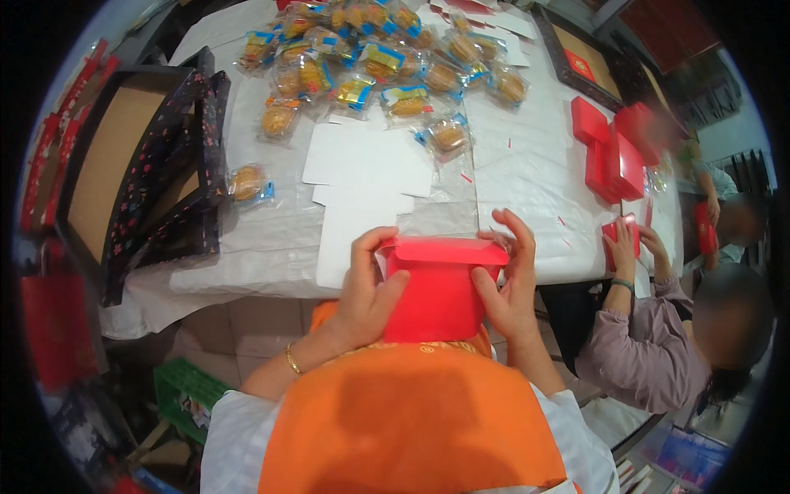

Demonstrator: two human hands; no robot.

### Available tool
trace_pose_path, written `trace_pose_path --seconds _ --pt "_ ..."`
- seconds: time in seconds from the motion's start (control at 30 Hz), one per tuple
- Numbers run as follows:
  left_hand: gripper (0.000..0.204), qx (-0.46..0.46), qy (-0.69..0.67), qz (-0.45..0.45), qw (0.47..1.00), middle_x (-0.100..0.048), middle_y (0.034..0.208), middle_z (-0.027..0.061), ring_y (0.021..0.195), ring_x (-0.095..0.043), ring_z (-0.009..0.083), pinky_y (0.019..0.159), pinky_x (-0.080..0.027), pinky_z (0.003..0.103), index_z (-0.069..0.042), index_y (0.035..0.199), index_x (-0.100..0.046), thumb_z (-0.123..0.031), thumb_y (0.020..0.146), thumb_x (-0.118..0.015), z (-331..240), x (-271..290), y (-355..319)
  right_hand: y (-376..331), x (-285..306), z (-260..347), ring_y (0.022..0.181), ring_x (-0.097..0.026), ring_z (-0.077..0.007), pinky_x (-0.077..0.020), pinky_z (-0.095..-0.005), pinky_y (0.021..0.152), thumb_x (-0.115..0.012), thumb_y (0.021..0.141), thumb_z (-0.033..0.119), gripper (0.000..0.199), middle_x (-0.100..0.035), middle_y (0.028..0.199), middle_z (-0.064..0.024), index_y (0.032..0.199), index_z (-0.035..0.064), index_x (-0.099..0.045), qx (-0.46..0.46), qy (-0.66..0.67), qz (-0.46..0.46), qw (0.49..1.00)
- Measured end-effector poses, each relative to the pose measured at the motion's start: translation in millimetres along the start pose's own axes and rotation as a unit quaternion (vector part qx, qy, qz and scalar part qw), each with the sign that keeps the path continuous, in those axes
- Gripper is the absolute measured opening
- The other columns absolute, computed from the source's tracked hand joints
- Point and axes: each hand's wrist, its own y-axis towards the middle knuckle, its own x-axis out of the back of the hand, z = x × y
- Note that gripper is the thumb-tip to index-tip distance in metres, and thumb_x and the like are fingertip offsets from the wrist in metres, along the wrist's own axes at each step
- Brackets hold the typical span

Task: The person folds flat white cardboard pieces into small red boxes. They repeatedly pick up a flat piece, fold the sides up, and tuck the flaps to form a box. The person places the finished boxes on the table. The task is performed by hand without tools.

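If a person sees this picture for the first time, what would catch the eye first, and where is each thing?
First comes the bright red box at the centre bottom, gripped between the left hand and the right hand above an orange apron. Next, the heap of wrapped round cakes in clear packets at the top of the white table. At the right edge, a stack of red boxes lies near a seated person who holds another.

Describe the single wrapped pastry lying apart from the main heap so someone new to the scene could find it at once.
Start at the white-covered table and find the dark flowered box standing open on its left side. Just right of that box's wall lies one wrapped pastry, golden-brown in clear wrap with a blue edge. Unlike the heap of pastries at the table's far end, it lies alone, with bare covering around it.
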Motion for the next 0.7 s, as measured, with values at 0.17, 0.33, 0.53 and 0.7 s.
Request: trace_pose_path --seconds 0.17,0.33,0.53,0.7 --pt "0.059 -0.047 0.003 0.027 0.999 -0.044 0.137 0.0188 0.119 -0.051 0.0241 0.102 -0.044 0.038 0.000 0.147 -0.030 -0.006 0.097 -0.060 0.3 -5.3 1.8 20.6 15.9 23.3 0.099 -0.066 -0.0261 -0.0508 -0.0331 0.088 -0.065 0.093 0.012 0.025 -0.067 0.110 -0.0159 0.114 -0.0014 -0.070 0.064 -0.126 0.093 0.986" --pt "0.059 -0.132 -0.060 0.021 0.989 -0.047 0.135 0.0183 0.111 -0.057 0.0243 0.092 -0.051 0.036 -0.003 0.148 -0.030 -0.010 0.098 -0.062 6.5 -10.6 -0.2 16.5 11.9 19.4 0.093 -0.066 -0.0168 -0.0503 -0.0279 0.083 -0.056 0.104 0.024 0.032 -0.070 0.099 -0.0109 0.106 -0.0038 -0.072 -0.054 -0.013 0.035 0.998" --pt "0.049 -0.170 0.001 0.060 0.984 -0.052 0.130 0.0194 0.105 -0.058 0.0262 0.085 -0.051 0.035 -0.005 0.141 -0.045 -0.018 0.098 -0.065 4.1 2.4 2.1 18.7 20.0 16.0 0.094 -0.065 -0.0135 -0.0509 -0.0273 0.083 -0.055 0.106 0.027 0.036 -0.070 0.099 -0.0086 0.108 -0.0052 -0.070 -0.146 0.081 0.056 0.984" --pt "0.049 -0.181 -0.002 0.092 0.979 -0.054 0.127 0.0205 0.105 -0.058 0.0301 0.087 -0.050 0.037 -0.007 0.139 -0.049 -0.023 0.097 -0.067 1.7 3.0 4.6 20.3 20.6 8.0 0.090 -0.061 -0.0114 -0.0484 -0.0253 0.081 -0.062 0.101 0.016 0.020 -0.068 0.097 -0.0033 0.103 -0.0017 -0.069 -0.155 0.220 -0.052 0.962"
